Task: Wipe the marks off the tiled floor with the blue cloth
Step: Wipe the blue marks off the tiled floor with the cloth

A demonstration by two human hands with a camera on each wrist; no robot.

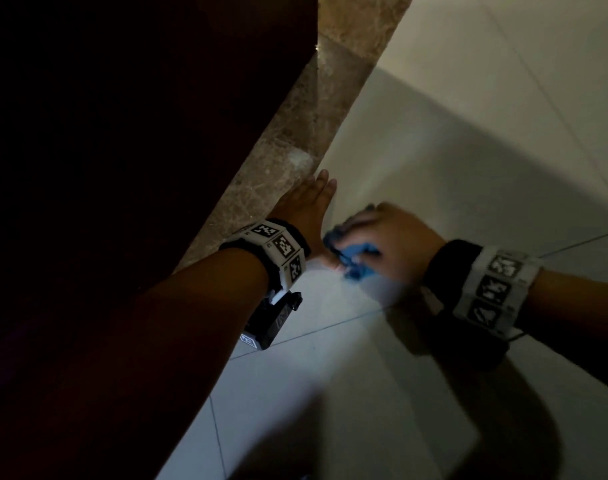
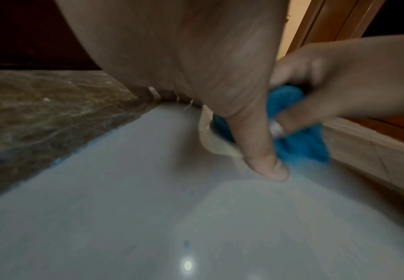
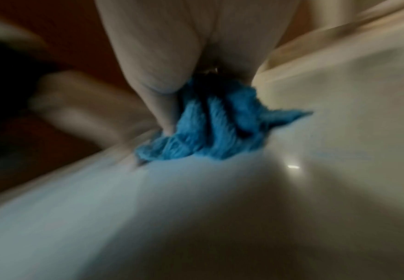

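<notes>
Dim pale tiled floor [image 1: 330, 393] by brown marble threshold [image 1: 295, 133]. Right hand [image 1: 392, 244] grip bunches blue cloth [image 1: 358, 254] at frame centre, against floor. Left hand [image 1: 306, 209] flat, fingers straight. Risk: bunched cloth skips marks; none visible in blur.

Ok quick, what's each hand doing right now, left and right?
Left hand: open, fingers straight, flat on the tiled floor, holding nothing.
Right hand: closed round the bunched blue cloth, pressing it to the floor.
</notes>
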